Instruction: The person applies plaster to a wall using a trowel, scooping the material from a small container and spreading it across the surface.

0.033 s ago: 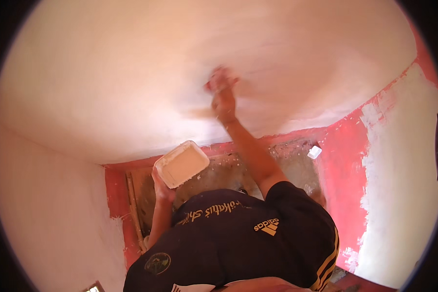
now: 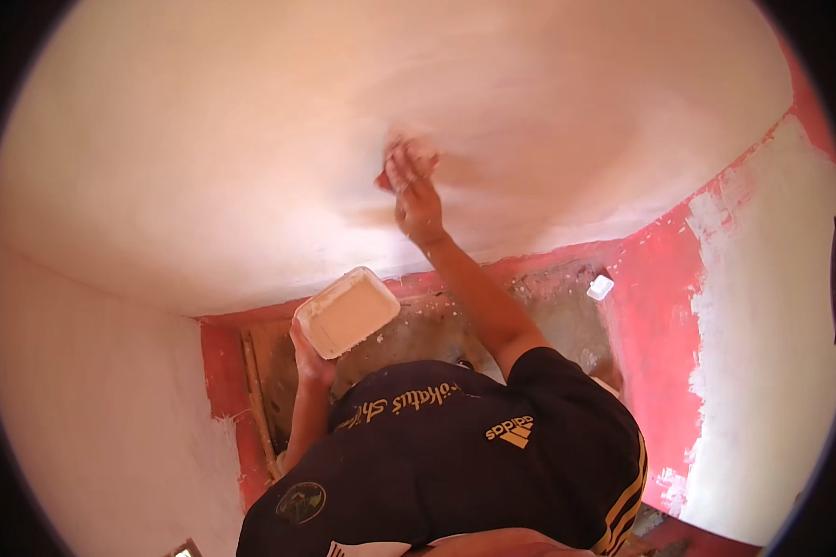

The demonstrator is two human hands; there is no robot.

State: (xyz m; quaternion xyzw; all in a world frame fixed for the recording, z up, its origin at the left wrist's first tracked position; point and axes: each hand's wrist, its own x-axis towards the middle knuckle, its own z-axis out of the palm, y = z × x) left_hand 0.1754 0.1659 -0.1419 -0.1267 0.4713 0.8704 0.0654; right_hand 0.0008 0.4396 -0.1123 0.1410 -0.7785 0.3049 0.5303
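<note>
My left hand [image 2: 312, 360] grips a shallow white rectangular tray [image 2: 341, 354] by its left side. Inside the tray lies a smooth pale paste [image 2: 355, 310]. Higher up, my right arm reaches forward to a pale wall [image 2: 232, 167]. My right hand [image 2: 418, 202] has its fingers laid over a reddish, pad-like piece [image 2: 384, 178] pressed to that wall; blur and the fingers hide its exact kind. Faint smears and darker patches surround it on the surface.
Red paint [image 2: 655, 306] borders the wall at right, meeting an uneven whitish coat [image 2: 762, 353]. Below is a speckled, stained floor [image 2: 557, 320] with a small white object [image 2: 600, 288]. A long thin pole [image 2: 256, 390] stands at left.
My right hand has moved slightly left and down along the wall with the reddish piece. The tray and my left hand have stayed in place.
</note>
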